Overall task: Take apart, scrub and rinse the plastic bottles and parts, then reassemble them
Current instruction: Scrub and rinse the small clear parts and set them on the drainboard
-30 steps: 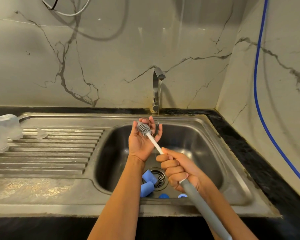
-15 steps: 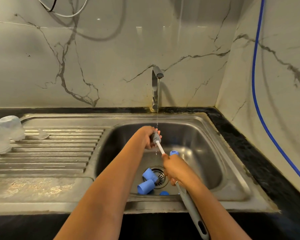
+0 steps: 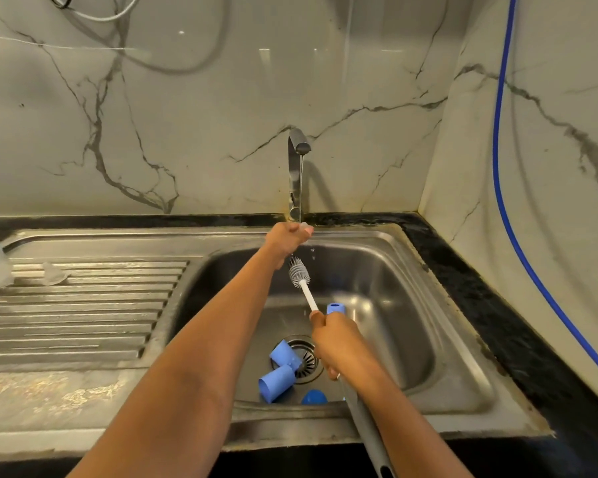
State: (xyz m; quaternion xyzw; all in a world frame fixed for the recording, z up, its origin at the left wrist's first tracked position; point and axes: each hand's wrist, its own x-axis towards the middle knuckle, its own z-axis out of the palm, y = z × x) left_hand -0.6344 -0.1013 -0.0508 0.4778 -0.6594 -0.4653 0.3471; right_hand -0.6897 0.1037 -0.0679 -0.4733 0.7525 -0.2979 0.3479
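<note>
As the tap (image 3: 299, 146) runs, left hand (image 3: 285, 238) grips a small clear part (image 3: 306, 230) beneath it; right hand (image 3: 340, 343) clasps bottle brush (image 3: 300, 272), blue parts (image 3: 277, 381) near drain (image 3: 306, 360)

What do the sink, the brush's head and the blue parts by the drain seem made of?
The sink: stainless steel, brushed finish, grey with soft reflections. The brush: head looks like silicone or rubber, thick grey bristles in rows. The blue parts: probably plastic, matte, even colour, thin walls.
</note>
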